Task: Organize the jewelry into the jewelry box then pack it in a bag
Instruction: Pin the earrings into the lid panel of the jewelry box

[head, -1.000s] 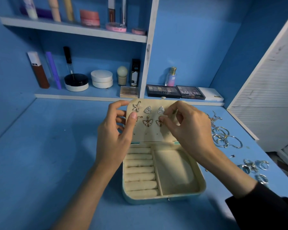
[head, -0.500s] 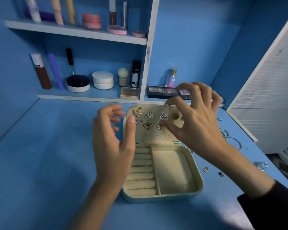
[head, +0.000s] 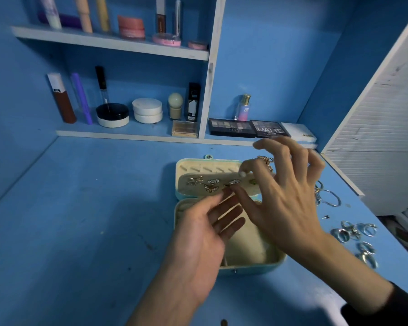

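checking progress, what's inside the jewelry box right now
Earrings pinned on the cream panel of the jewelry box; its lower tray shows bare lining. The left hand and right hand cover the rest.

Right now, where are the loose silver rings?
The silver rings lie on the table at the right edge of the head view, right of the open jewelry box.

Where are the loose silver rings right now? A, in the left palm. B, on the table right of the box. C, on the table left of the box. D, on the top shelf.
B: the rings lie in a cluster on the table, to the right of the box.
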The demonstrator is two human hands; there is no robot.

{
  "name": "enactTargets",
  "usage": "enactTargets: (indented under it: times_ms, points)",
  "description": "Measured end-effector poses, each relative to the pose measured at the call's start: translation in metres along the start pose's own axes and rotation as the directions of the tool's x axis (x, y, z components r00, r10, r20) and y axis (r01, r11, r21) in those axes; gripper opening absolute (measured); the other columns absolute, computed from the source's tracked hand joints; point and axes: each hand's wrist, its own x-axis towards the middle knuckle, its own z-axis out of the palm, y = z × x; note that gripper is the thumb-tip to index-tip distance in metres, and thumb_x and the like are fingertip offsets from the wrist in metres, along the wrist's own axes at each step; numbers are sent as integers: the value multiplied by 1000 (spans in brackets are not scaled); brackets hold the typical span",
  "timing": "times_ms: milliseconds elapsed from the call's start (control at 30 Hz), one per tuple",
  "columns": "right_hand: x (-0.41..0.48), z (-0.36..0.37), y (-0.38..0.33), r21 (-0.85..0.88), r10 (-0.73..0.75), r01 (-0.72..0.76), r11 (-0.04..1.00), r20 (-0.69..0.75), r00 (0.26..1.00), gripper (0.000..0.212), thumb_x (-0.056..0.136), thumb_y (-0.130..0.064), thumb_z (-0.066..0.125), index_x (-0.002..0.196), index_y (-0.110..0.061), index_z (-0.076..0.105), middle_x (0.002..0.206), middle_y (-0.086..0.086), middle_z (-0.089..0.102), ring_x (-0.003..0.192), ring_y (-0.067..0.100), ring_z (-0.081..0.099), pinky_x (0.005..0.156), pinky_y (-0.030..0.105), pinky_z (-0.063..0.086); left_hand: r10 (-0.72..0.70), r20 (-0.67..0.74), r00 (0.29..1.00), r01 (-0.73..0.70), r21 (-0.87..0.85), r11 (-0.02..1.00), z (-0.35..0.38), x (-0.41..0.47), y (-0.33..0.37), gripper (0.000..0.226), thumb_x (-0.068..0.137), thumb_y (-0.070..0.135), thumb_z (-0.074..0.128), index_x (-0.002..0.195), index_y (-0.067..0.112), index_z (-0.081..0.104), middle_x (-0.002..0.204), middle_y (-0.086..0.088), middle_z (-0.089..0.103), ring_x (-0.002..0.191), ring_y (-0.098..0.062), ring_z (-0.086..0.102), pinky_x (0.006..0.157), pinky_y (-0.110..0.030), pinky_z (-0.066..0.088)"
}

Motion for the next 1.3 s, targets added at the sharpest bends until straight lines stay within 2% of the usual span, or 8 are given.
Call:
enactTargets:
  times_ms: [233, 500, 667, 767, 900, 967, 1167, 1300]
  points:
    - [-16, -7, -4, -16, -19, 19, 1000, -16, 1000, 21, 79, -27, 69, 90, -17, 55, 120, 5, 44, 116, 29, 40, 90, 47, 25, 10, 37, 999, -8, -49, 999, -7, -7, 1, 54, 65, 17, 63, 115, -2, 64, 115, -19, 66, 102, -24, 61, 93, -35, 47]
    - [-25, -38, -1, 156, -30, 8, 988, 138, 990, 25, 73, -15, 55, 93, -18, 70, 112, 7, 57, 114, 28, 45, 90, 44, 25, -38, -3, 999, 37, -134, 990, -5, -16, -7, 43, 68, 21, 67, 105, -1, 69, 107, -18, 70, 107, -26, 63, 92, -34, 49]
    - [-1, -42, 42, 229, 147, -175, 958, 131, 980, 27, 80, -15, 47, 97, -14, 68, 100, 4, 58, 97, 24, 45, 80, 31, 26, -35, -35, 999, 30, -147, 989, -7, -17, -12, 44, 69, 18, 63, 107, -3, 66, 99, -16, 71, 104, -26, 65, 91, -35, 49]
    - [6, -23, 87, 237, 278, -346, 908, 278, 919, 17, 84, -6, 59, 95, -13, 69, 89, 2, 59, 89, 23, 48, 73, 22, 25, -36, -28, 999, 31, -142, 989, -9, -17, -14, 47, 67, 17, 61, 110, -2, 64, 108, -17, 70, 105, -25, 65, 91, -35, 48]
    - [0, 1, 129, 174, 284, -427, 887, 523, 803, 9, 83, -7, 67, 86, -13, 73, 80, 1, 66, 79, 20, 59, 65, 8, 37, -30, -32, 999, 25, -123, 992, -12, -18, -17, 47, 66, 15, 58, 110, -2, 64, 109, -17, 69, 106, -27, 65, 89, -36, 49]
    - [-6, 10, 139, 142, 258, -420, 896, 603, 755, 9, 82, -8, 68, 83, -15, 73, 78, -2, 67, 76, 17, 59, 71, 15, 44, -29, -39, 999, 24, -128, 991, -13, -17, -19, 47, 66, 13, 57, 110, -4, 63, 106, -18, 68, 107, -28, 64, 91, -37, 48]
    - [-13, 29, 144, 119, 181, -373, 920, 715, 676, 11, 81, -9, 70, 86, -18, 74, 82, -2, 69, 73, 9, 58, 65, 2, 38, -3, -51, 999, -4, -150, 989, -14, -15, -23, 34, 65, 9, 55, 96, 0, 63, 93, -17, 65, 95, -27, 63, 86, -39, 50]
    - [-11, 39, 140, 135, 181, -410, 902, 743, 644, 4, 82, -16, 71, 84, -17, 74, 79, -1, 69, 72, 11, 60, 65, 13, 43, 3, -38, 999, -9, -158, 987, -14, -15, -23, 33, 65, 7, 54, 97, 2, 62, 92, -16, 65, 93, -26, 63, 86, -40, 50]
